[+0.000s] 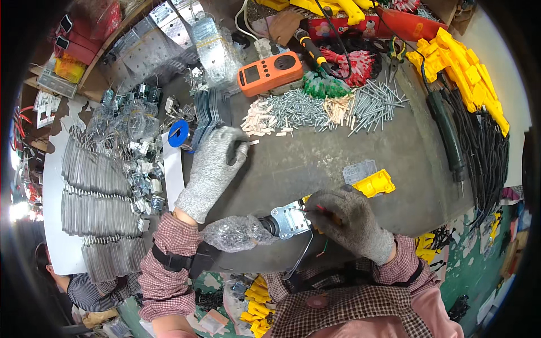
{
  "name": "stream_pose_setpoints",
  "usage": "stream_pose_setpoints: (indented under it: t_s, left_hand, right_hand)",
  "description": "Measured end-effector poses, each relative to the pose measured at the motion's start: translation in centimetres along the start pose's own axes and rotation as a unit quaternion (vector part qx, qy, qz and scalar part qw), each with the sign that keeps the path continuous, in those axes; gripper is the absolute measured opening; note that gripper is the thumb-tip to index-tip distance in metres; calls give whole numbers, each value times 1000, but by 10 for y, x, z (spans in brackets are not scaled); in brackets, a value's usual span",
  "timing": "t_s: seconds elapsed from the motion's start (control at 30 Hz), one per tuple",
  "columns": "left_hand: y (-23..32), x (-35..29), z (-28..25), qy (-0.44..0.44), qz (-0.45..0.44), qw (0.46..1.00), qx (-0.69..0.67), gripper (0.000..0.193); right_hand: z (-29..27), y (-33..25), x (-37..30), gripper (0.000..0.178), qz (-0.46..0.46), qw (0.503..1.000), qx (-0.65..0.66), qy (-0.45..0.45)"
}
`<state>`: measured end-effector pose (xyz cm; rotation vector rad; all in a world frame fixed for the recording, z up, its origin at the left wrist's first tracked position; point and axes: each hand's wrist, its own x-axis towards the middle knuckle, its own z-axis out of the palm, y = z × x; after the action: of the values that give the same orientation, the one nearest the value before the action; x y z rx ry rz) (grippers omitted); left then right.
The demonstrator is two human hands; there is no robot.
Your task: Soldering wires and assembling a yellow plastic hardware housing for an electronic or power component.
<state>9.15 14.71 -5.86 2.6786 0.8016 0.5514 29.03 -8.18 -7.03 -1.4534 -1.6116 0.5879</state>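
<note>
My left hand [211, 172], in a grey knit glove, is curled with thumb and fingertips together around a small pale peg [254, 142], beside the pile of similar pegs. My right hand [352, 219], in a darker grey glove, is closed over a yellow plastic housing that it mostly hides. From the housing, a shiny metal plate [291, 219] reaches left to a part wrapped in clear plastic [236, 233]. Thin wires show at the right fingers, and a dark lead hangs below the plate. Just beyond that hand lies a yellow housing half [375, 183] next to a clear plastic piece [359, 170].
Screws [298, 108] lie in piles at the back, near green and red wire connectors [326, 85] and an orange meter [270, 74]. A dark power screwdriver [445, 132], black cables [487, 158] and yellow housings [465, 70] line the right. Grey metal strips [96, 208] stand left; another person sits beyond.
</note>
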Motion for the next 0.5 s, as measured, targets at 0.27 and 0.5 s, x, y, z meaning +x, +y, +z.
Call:
stream_pose_setpoints:
  t_s: [0.27, 0.5]
  left_hand:
    - [-3, 22, 18, -89, -29, 980, 174, 18]
    - [77, -22, -25, -101, -171, 912, -360, 14]
  right_hand:
    - [3, 2, 1, 20, -26, 999, -2, 23]
    - [3, 6, -1, 23, -3, 1000, -7, 10]
